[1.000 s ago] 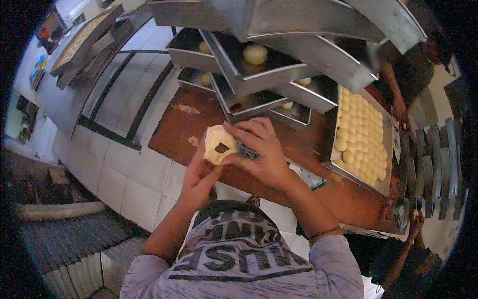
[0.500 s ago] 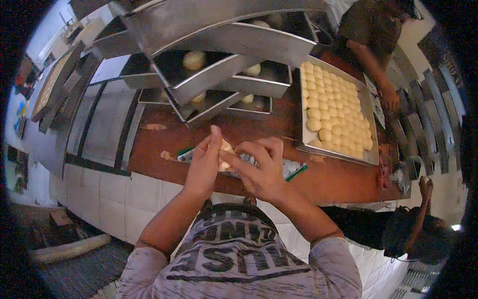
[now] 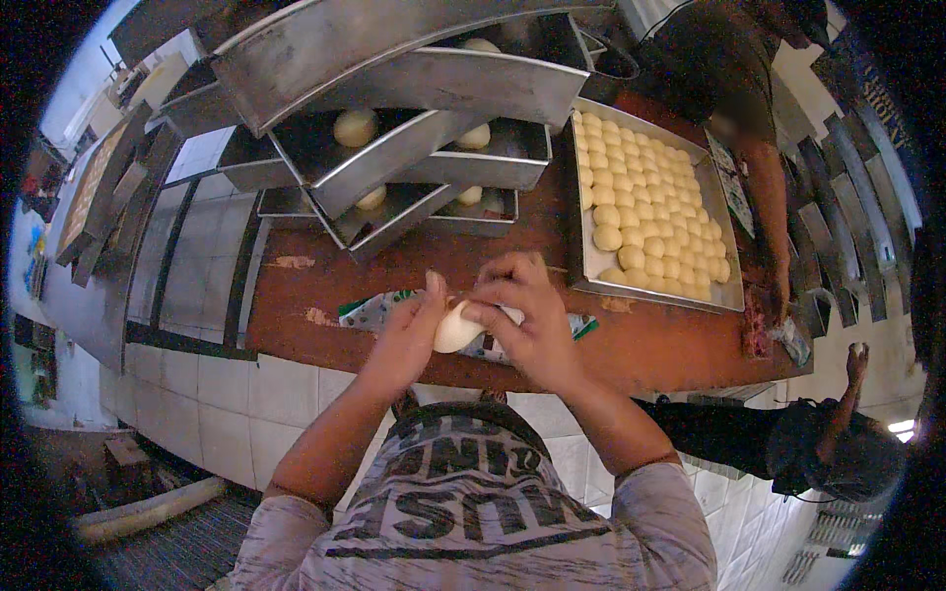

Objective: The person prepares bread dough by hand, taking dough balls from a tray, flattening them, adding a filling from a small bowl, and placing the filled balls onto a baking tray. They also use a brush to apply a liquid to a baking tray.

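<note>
Between my two hands, above the near edge of the brown table [image 3: 650, 340], is a pale ball of dough [image 3: 455, 330]. My left hand [image 3: 409, 330] cups it from the left with the thumb up. My right hand [image 3: 527, 320] pinches its upper right side with thumb and fingers. Beneath my hands lies a flat plastic packet [image 3: 370, 311] with green edges, partly covered by them. To the right, a metal tray [image 3: 658, 294] carries rows of small round dough balls [image 3: 650, 202] packed close together.
Metal trays [image 3: 424, 84] are stacked crosswise at the back left, with dough balls [image 3: 355, 128] inside. A co-worker's arm [image 3: 774, 207] reaches down beside the dough tray. Another person [image 3: 838, 443] is at the far right. A small plastic bag [image 3: 791, 342] lies at the table's right end.
The dough now shows as a larger, rounder ball between my hands, which stay closed around it. The co-worker's arm has come lower, toward the table's right end. The view has shifted slightly.
</note>
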A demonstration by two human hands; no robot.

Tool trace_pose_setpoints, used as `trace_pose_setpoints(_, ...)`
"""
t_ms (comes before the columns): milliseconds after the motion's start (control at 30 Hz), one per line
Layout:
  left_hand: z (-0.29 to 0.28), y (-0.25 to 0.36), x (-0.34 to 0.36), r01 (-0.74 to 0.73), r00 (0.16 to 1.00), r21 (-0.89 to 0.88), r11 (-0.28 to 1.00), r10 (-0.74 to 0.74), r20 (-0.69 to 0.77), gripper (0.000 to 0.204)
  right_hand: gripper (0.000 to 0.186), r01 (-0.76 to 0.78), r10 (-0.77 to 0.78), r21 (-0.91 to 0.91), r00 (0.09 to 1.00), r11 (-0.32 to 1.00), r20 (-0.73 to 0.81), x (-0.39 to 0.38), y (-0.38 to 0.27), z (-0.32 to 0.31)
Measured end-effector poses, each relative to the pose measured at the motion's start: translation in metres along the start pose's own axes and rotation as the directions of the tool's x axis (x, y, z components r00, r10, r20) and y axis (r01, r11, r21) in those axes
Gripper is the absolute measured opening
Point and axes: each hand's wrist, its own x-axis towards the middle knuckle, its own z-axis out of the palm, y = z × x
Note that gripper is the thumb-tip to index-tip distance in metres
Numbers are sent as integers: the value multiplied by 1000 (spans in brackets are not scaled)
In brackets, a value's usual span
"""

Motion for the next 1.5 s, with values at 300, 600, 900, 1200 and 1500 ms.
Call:
trace_pose_setpoints(300,-13,-15,11,-16,969,-570,822,153,195,45,15,21,-21,-8,999,1000,30,1,-12,-3)
trace_pose_setpoints(600,-14,8,3,-223,967,130,966,202,156,63,24,-334,341,358,939,872,45,-10,-6,3)
trace_pose_setpoints(900,-14,22,30,115,828,-591,798,251,501,101,11,-217,75,475,951,853,300,-7,-26,7)
trace_pose_setpoints(1200,-7,-5,16,-542,829,-255,801,558,-10,59,11,-513,535,857,714,-40,452,9,-20,30)
trace_pose_setpoints(1500,-45,1,10,-766,519,272,582,810,-272,33,59,140,-142,19,980,990,138,57,-67,3)
